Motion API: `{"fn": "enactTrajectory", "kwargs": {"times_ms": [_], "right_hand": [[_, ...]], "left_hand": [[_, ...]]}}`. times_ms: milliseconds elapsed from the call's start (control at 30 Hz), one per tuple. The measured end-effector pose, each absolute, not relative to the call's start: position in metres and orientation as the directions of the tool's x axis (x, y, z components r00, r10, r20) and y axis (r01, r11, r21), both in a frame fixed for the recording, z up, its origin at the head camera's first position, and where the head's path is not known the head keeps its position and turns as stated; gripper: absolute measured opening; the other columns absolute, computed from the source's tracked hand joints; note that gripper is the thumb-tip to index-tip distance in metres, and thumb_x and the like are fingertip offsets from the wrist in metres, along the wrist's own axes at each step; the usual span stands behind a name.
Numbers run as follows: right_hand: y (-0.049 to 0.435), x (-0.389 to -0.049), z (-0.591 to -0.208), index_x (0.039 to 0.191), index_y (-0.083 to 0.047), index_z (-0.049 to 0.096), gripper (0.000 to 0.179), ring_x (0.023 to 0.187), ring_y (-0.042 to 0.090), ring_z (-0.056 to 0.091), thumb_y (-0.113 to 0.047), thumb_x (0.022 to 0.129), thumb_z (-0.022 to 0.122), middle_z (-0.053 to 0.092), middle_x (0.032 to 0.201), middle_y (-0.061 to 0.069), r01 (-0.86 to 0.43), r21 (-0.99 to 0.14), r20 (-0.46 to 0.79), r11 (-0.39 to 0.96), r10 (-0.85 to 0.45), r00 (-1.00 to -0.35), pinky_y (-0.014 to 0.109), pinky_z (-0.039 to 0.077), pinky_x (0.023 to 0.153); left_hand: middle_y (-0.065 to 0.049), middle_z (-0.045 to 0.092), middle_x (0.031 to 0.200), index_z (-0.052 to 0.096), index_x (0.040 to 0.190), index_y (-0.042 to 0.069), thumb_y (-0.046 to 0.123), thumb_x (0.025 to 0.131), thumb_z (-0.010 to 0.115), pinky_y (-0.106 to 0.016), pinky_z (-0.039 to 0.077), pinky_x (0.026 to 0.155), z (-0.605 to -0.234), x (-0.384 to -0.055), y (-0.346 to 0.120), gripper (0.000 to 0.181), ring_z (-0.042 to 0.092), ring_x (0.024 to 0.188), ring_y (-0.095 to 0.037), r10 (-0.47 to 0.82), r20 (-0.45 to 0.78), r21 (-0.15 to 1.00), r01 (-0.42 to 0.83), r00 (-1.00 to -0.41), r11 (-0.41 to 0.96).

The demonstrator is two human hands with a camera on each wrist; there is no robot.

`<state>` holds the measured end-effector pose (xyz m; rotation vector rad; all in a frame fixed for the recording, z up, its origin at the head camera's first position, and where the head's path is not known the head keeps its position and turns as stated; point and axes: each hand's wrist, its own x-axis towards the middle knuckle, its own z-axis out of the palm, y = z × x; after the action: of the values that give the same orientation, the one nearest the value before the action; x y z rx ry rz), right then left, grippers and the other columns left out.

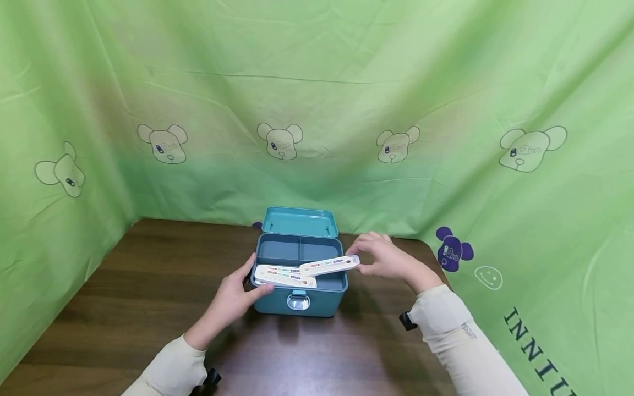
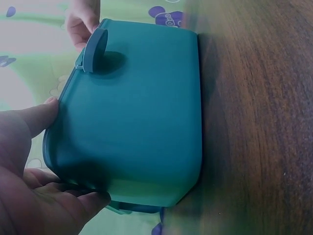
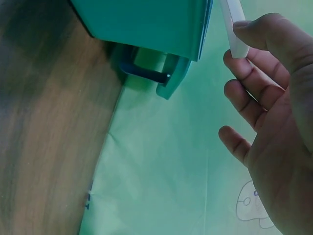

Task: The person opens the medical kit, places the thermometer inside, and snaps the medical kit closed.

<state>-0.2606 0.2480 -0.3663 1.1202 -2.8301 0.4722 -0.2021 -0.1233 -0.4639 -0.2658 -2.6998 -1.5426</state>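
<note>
A teal storage box point(image 1: 322, 303) stands on the table with its lid tipped back. My left hand point(image 1: 231, 297) holds the box's left front corner, thumb at the front rim and fingers along the side. In the left wrist view, that thumb touches the rim of the box point(image 2: 142, 117). Between thumb and fingers, my right hand point(image 1: 381, 257) pinches the right end of a slim white packet point(image 1: 329, 266) with coloured print. Its other end lies over similar white packets point(image 1: 284, 278) inside the box. The right wrist view shows only the held packet's end point(image 3: 235, 34).
The hinged lid point(image 1: 299, 221) leans behind the box. A divider point(image 1: 299, 248) splits the rear tray into two compartments. A metallic latch point(image 1: 298, 301) sits at the front. Brown wooden table point(image 1: 148, 275) surrounds the box; a green curtain point(image 1: 337, 181) hangs along its back and sides.
</note>
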Motion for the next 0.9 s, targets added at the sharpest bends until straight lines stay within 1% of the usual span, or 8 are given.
{"fn": "enactTrajectory", "kwargs": {"times_ms": [200,333,500,700,900], "right_hand": [[0.238,-0.268,-0.36,0.111,-0.019,0.076,0.026,0.11,0.02,0.054,-0.016,0.085,0.079,0.068,0.109,-0.007,-0.683,-0.258,0.117,0.683,-0.68,-0.724,0.045,0.035,0.095],[0.232,-0.273,-0.358,0.112,-0.02,0.076,0.027,0.111,0.02,0.054,-0.016,0.086,0.079,0.068,0.111,-0.006,-0.685,-0.255,0.098,0.683,-0.686,-0.721,0.046,0.035,0.097],[0.225,-0.276,-0.358,0.11,-0.022,0.077,0.026,0.111,0.02,0.053,-0.017,0.085,0.08,0.068,0.111,-0.008,-0.698,-0.242,0.091,0.674,-0.7,-0.708,0.047,0.035,0.096],[0.214,-0.278,-0.358,0.109,-0.02,0.077,0.024,0.112,0.021,0.053,-0.02,0.086,0.082,0.069,0.112,-0.006,-0.705,-0.243,0.071,0.666,-0.713,-0.698,0.048,0.034,0.097],[0.203,-0.278,-0.356,0.107,-0.02,0.078,0.022,0.11,0.019,0.052,-0.021,0.086,0.084,0.069,0.113,-0.007,-0.696,-0.253,0.042,0.672,-0.711,-0.702,0.046,0.033,0.096]], "left_hand": [[-0.015,0.039,0.162,0.029,0.162,0.009,0.054,0.086,0.079,-0.051,0.039,0.116,-0.466,-0.203,-0.123,0.102,0.04,0.148,-0.034,0.135,0.1,0.852,0.155,-0.986,0.501],[-0.015,0.039,0.162,0.029,0.162,0.009,0.054,0.086,0.079,-0.052,0.039,0.116,-0.465,-0.203,-0.123,0.102,0.039,0.148,-0.034,0.137,0.098,0.852,0.154,-0.986,0.5],[-0.014,0.038,0.163,0.028,0.162,0.009,0.054,0.086,0.079,-0.051,0.039,0.116,-0.463,-0.203,-0.123,0.102,0.039,0.148,-0.034,0.138,0.094,0.855,0.151,-0.986,0.496],[-0.015,0.038,0.162,0.029,0.162,0.008,0.053,0.086,0.08,-0.053,0.038,0.116,-0.461,-0.202,-0.124,0.102,0.039,0.148,-0.035,0.138,0.094,0.857,0.15,-0.986,0.494],[-0.015,0.039,0.162,0.03,0.161,0.007,0.053,0.085,0.08,-0.052,0.039,0.116,-0.461,-0.203,-0.124,0.102,0.04,0.148,-0.035,0.142,0.099,0.856,0.157,-0.985,0.493]]}}
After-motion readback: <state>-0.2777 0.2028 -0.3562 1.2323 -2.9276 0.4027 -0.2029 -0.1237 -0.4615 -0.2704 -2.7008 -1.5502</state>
